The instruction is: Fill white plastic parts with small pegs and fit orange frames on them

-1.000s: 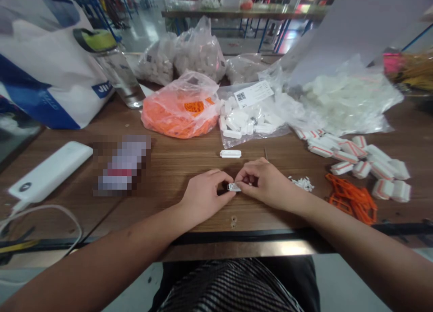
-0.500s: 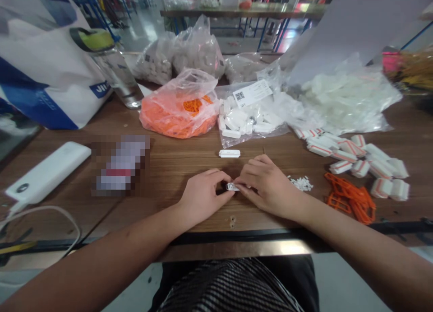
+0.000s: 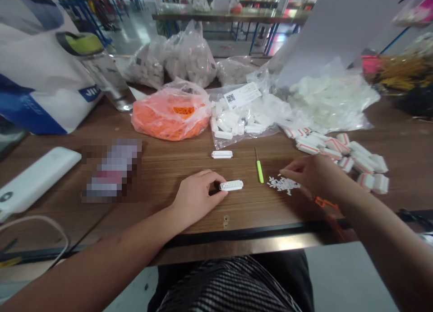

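My left hand pinches the left end of a white plastic connector housing between thumb and index finger. Rows of small holes face up on it. My right hand is at the right edge of a pile of tiny white pins, thumb and index finger pressed together. A small white pin shows at these fingertips. Between the hands lies a thin pick with a yellow-green handle. Behind the held housing rests a second white housing.
Orange plastic frames lie partly hidden under my right forearm. White blocks with orange stripes cluster at right. Behind stand a bag of orange parts, a bag of white housings and a bottle. A white power bank lies left.
My right hand has left the housing and moved right to the pile of pins, uncovering the pick. My left hand still holds the housing. The view has shifted slightly.
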### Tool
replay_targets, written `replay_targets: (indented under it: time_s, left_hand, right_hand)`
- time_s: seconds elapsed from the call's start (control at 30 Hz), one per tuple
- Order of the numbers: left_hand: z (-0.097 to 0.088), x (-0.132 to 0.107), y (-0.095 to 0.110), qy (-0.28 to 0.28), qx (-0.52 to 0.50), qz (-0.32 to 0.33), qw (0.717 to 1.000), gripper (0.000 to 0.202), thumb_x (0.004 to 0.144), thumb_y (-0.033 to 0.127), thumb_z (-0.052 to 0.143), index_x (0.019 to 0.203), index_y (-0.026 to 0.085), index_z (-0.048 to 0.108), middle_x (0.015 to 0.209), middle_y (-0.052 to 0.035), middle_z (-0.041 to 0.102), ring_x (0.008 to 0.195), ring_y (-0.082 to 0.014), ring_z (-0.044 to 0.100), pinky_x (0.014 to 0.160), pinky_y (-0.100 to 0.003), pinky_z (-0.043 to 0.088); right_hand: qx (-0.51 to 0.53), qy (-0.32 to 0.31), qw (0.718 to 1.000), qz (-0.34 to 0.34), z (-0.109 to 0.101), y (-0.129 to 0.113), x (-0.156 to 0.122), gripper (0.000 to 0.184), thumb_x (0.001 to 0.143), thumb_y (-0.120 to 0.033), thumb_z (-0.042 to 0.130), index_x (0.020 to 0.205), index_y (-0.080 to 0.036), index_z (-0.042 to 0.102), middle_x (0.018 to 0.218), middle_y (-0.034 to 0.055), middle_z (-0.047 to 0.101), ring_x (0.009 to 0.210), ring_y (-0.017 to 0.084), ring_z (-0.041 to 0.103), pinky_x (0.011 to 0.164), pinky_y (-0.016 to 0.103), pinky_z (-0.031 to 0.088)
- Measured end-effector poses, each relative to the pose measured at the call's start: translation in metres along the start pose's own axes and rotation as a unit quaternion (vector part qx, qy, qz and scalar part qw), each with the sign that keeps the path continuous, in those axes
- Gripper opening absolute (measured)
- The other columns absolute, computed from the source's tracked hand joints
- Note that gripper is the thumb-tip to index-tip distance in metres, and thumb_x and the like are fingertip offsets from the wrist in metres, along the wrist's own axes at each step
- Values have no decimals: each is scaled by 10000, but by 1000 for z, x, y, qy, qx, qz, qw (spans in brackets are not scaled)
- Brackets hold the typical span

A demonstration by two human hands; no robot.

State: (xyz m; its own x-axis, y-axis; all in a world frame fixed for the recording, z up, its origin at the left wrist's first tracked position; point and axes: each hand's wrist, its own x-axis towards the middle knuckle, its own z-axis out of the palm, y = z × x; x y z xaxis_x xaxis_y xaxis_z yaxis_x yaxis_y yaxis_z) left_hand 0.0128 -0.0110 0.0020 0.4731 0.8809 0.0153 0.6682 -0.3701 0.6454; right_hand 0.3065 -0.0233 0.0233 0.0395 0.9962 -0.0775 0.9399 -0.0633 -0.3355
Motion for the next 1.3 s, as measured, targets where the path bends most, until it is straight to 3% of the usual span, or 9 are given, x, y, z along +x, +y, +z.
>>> replay_targets:
  time_s: [0.13,0.43,0.5,0.6,0.73,0.93,1.13,1.2,1.3]
  left_hand:
    - [0,1,1,1,2,3,1000,115,783,235,676,894,232,703,691,38,552,585,-116,469,600,-255,369]
    - [1,1,0,0,-2,7,1000,109,786,237,672,892,230,695,708,34,571,603,-117,488,626,-257,399]
    - [1,0,0,0,-8,6,1000,112,785,238,670,894,229,696,706,36,566,599,-115,483,625,-256,399]
    - [1,-1,1,2,-12,3,1000,115,783,248,670,893,235,699,699,37,559,590,-114,476,613,-257,392]
    - [2,-1,1,8,-12,6,1000,95,789,244,661,876,223,693,688,37,551,586,-115,473,596,-253,377]
    - [2,-1,1,9,-14,13,1000,77,789,236,660,857,208,681,682,38,542,595,-119,481,593,-251,368]
    - [2,0,2,3,-8,5,1000,88,774,212,663,860,209,681,695,35,555,619,-128,501,610,-256,387]
    - [1,0,2,-1,-5,-6,1000,99,767,208,666,864,214,684,698,35,560,621,-131,508,617,-260,397]
    - [1,0,2,-11,-4,-5,1000,114,772,210,662,884,218,685,710,33,562,620,-131,504,617,-263,401]
  right_hand:
    - [-4,-36,999,33,4,6,-1,223,769,-355,607,643,-223,733,643,43,725,593,198,650,544,292,409]
    - [50,-31,995,77,11,-2,7,136,686,-308,638,618,-203,691,532,9,651,527,168,591,489,271,388]
    - [126,-11,991,39,11,-20,4,151,707,-324,633,636,-201,684,559,6,657,541,160,587,501,269,404]
    - [240,-15,965,-106,16,-58,0,149,770,-297,608,669,-208,670,679,0,684,629,139,600,589,261,445]
    - [209,-44,948,-234,30,-92,1,128,774,-221,625,649,-199,645,637,-17,632,611,115,556,662,285,425]
    - [173,-34,944,-278,43,-93,7,121,802,-222,634,684,-196,642,671,-14,638,671,129,563,782,344,379]
    - [91,-7,941,-327,38,-95,3,121,834,-218,592,728,-192,646,711,-1,641,711,147,551,780,345,349]
    - [23,17,930,-365,36,-97,-1,164,865,-221,552,743,-190,658,730,19,644,725,163,541,772,351,346]
    - [-113,79,888,-439,38,-103,-9,249,894,-189,491,724,-181,673,720,48,641,730,192,528,786,377,346]
